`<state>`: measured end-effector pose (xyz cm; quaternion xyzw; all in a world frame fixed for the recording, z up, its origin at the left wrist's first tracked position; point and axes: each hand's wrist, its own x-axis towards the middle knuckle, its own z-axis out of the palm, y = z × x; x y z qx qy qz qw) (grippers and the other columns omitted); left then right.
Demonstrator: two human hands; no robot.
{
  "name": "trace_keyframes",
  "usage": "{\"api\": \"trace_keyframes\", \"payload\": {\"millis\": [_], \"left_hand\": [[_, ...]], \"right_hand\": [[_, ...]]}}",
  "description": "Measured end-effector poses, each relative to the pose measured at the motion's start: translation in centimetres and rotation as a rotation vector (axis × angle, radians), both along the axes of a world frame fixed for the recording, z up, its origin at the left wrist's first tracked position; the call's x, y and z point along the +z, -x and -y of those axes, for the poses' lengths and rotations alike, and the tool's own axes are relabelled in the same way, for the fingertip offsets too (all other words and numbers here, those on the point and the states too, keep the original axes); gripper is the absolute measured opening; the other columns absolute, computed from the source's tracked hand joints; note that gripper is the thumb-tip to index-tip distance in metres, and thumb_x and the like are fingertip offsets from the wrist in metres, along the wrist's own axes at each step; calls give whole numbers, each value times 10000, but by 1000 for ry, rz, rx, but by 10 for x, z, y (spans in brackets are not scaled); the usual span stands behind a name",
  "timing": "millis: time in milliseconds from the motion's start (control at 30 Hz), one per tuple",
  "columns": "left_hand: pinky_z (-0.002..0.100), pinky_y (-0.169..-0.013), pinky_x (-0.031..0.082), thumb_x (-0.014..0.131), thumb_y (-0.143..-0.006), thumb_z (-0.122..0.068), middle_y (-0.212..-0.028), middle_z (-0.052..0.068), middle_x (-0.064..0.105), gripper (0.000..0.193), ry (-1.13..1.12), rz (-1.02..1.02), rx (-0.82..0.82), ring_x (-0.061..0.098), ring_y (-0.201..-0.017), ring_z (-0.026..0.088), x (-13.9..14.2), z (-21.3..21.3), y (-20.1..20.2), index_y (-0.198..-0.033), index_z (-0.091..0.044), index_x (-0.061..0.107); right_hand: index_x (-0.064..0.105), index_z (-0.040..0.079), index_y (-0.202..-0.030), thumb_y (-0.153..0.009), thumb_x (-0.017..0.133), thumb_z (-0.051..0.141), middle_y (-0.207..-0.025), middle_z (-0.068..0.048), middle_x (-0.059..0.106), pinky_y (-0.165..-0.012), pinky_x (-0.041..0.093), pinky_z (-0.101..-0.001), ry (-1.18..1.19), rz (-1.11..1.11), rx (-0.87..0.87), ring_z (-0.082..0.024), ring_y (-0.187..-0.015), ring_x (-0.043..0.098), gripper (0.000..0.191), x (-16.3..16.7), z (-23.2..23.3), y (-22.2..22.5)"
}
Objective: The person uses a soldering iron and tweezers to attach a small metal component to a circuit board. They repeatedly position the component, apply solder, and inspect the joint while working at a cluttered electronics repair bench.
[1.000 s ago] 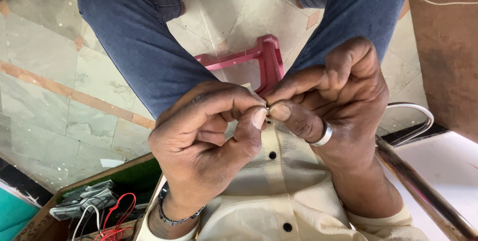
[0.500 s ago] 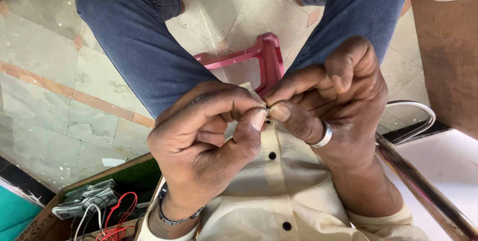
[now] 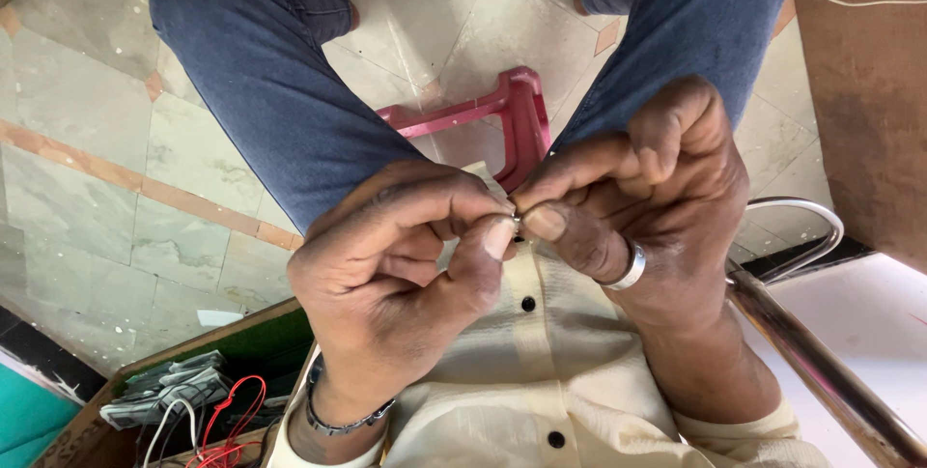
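The left hand (image 3: 406, 275) and the right hand (image 3: 647, 198) are meeting fingertip to fingertip in the middle of the view, just above the person's cream button shirt (image 3: 521, 371). Both are pinching closed on a tiny metallic piece (image 3: 517, 224), which is showing only as a glint between the left thumb and the right thumb; it is too small to tell what it is. The left fingers are curling over it from the left, the right forefinger is arching over it from the right, and the remaining right fingers are folding into the palm. A silver ring (image 3: 630, 268) is sitting on a right finger, and a thin bracelet (image 3: 338, 418) is circling the left wrist.

Beyond the hands, the knees in blue jeans (image 3: 280, 111) are spreading left and right, leaving open room between them over the tiled floor (image 3: 87, 140). A pink plastic stool (image 3: 502, 115) is standing in that gap, its near edge just behind the knuckles. At the near left, a wooden box (image 3: 193, 352) is holding red wires (image 3: 227, 425) and grey parts, well apart from the hands. On the right, a metal rail (image 3: 821, 371) is running diagonally beside the right forearm, edging a white surface (image 3: 859, 304), with a brown panel (image 3: 869, 91) farther off.
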<state>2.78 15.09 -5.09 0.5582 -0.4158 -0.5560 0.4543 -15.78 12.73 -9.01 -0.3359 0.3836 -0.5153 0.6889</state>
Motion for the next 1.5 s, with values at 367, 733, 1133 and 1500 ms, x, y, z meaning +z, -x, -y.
{"api": "trace_keyframes", "payload": {"millis": [367,733,1133,1500], "left_hand": [[226,-789,612,730,-972,113,-1139,154,675,218,222,32,-59,726,-963,162,-14,-3,0,-1176,68,669],[246,-797,601,757,-933,130,-1141,171,692,253,184,-126,-72,719,-976,173,-19,-9,-7,-1163,58,682],[134,-480,331,823,-936,62,-1110,104,738,279,216,39,-100,501,-601,-34,-18,-9,-13,-1182,-33,730],[144,-475,392,823,-898,73,-1112,122,733,288,243,52,-92,613,-662,12,-18,-6,-12,-1149,-22,717]], "right_hand": [[346,56,-1130,-852,773,-34,-936,-282,726,-728,674,-303,298,-273,-93,-261,-894,774,517,-1,-7,-10],[322,63,-1142,-826,773,-54,-931,-269,731,-731,632,-306,401,-377,-26,-261,-862,770,563,6,-5,-4],[306,65,-1203,-863,746,-48,-947,-277,732,-705,675,-281,351,-353,-3,-270,-883,782,567,7,-4,-1],[304,75,-1213,-886,727,-50,-941,-268,733,-714,676,-277,360,-350,-1,-274,-885,785,549,6,-5,-1]]}}
